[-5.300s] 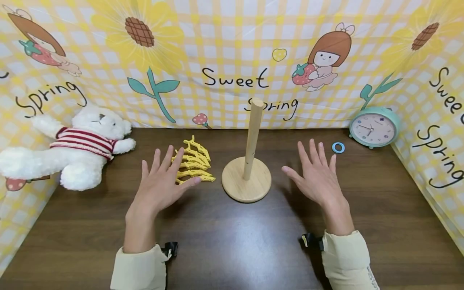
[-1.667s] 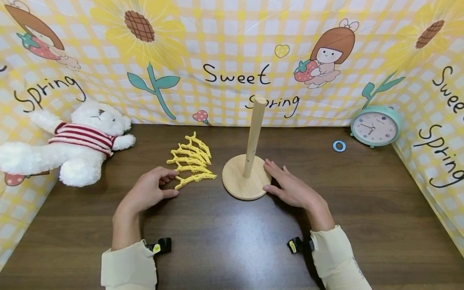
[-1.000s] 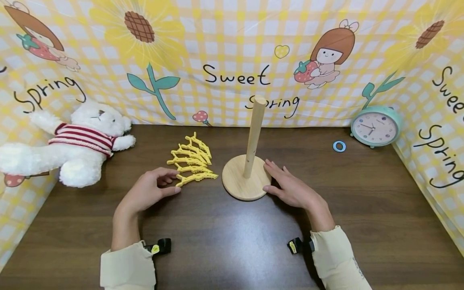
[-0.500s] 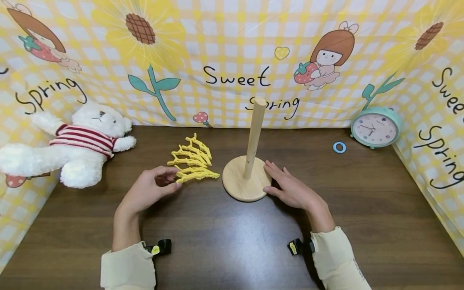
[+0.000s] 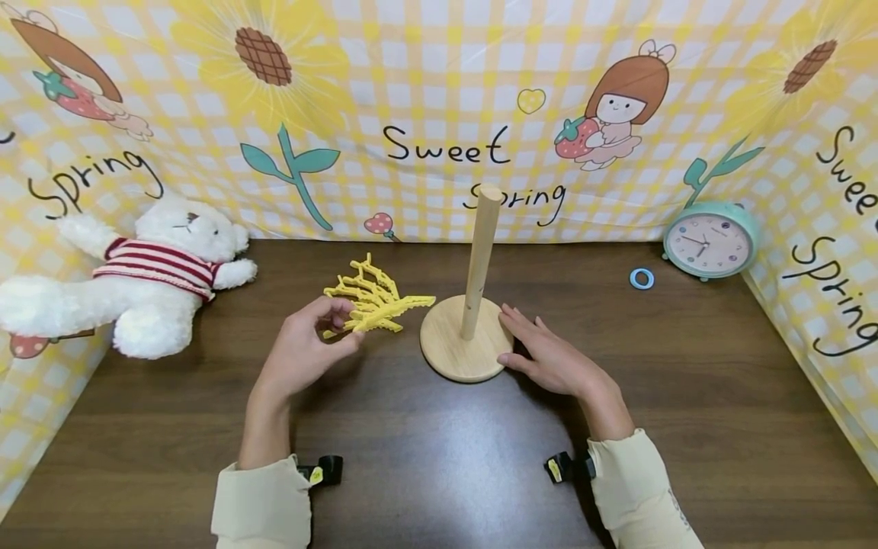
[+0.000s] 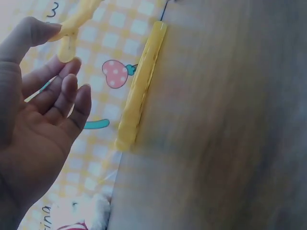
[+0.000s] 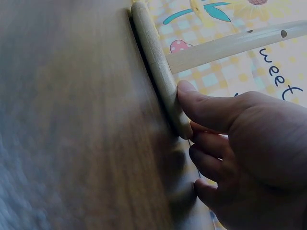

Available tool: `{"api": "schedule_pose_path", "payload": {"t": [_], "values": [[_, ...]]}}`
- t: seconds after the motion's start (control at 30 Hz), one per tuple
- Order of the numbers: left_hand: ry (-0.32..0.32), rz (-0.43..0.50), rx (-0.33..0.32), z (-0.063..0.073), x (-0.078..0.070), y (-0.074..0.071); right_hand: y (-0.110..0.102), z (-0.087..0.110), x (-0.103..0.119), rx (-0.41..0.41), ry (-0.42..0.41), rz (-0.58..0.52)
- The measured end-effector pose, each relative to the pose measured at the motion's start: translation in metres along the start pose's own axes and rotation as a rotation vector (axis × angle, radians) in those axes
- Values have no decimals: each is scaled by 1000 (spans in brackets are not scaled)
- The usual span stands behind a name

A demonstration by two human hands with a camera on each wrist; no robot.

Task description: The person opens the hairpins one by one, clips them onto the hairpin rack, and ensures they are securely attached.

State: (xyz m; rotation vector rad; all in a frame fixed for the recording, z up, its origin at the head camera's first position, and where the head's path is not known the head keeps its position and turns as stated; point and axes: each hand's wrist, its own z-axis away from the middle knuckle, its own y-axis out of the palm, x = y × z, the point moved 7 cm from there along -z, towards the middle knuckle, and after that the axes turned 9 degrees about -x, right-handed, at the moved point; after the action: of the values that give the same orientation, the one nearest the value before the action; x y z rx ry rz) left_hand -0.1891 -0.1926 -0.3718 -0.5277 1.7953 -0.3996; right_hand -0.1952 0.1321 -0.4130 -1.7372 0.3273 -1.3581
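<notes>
My left hand (image 5: pixel 305 347) pinches the handle end of a yellow alligator hair clip (image 5: pixel 401 306), its tip pointing right toward the wooden stand. In the left wrist view the thumb and index finger are at the forked handles of that clip (image 6: pixel 72 31), above the table. Several more yellow clips (image 5: pixel 362 284) lie fanned out beneath and behind it, partly covered. The pale wooden stand (image 5: pixel 446 347) has a round base and an upright post (image 5: pixel 482 252). My right hand (image 5: pixel 559 360) rests against the base's right rim, fingers extended; in the right wrist view its thumb presses the base edge (image 6: pixel 144 81).
On the left lies a white teddy bear (image 5: pixel 161 267) in a striped shirt. A blue ring (image 5: pixel 641 279) and a mint alarm clock (image 5: pixel 709 240) are at the back right. Yellow checked cloth (image 5: pixel 425 84) encloses the brown table (image 5: pixel 439 473) on three sides.
Both hands came down from hovering: the right to the stand's base, the left to the nearest clip. The left hand has now lifted that clip and carried it rightward and back.
</notes>
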Motion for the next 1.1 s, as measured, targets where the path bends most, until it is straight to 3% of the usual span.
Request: {"api": "schedule_pose_path", "payload": {"t": [0.27, 0.53, 0.83, 1.1], "values": [[65, 56, -69, 0, -15, 5, 1, 1, -1, 0, -2, 5], [211, 105, -109, 0, -31, 12, 0, 0, 1, 0, -4, 3], [325, 117, -98, 0, -46, 22, 0, 1, 1, -3, -11, 2], [394, 66, -85, 1, -57, 39, 0, 0, 1, -3, -7, 7]]}}
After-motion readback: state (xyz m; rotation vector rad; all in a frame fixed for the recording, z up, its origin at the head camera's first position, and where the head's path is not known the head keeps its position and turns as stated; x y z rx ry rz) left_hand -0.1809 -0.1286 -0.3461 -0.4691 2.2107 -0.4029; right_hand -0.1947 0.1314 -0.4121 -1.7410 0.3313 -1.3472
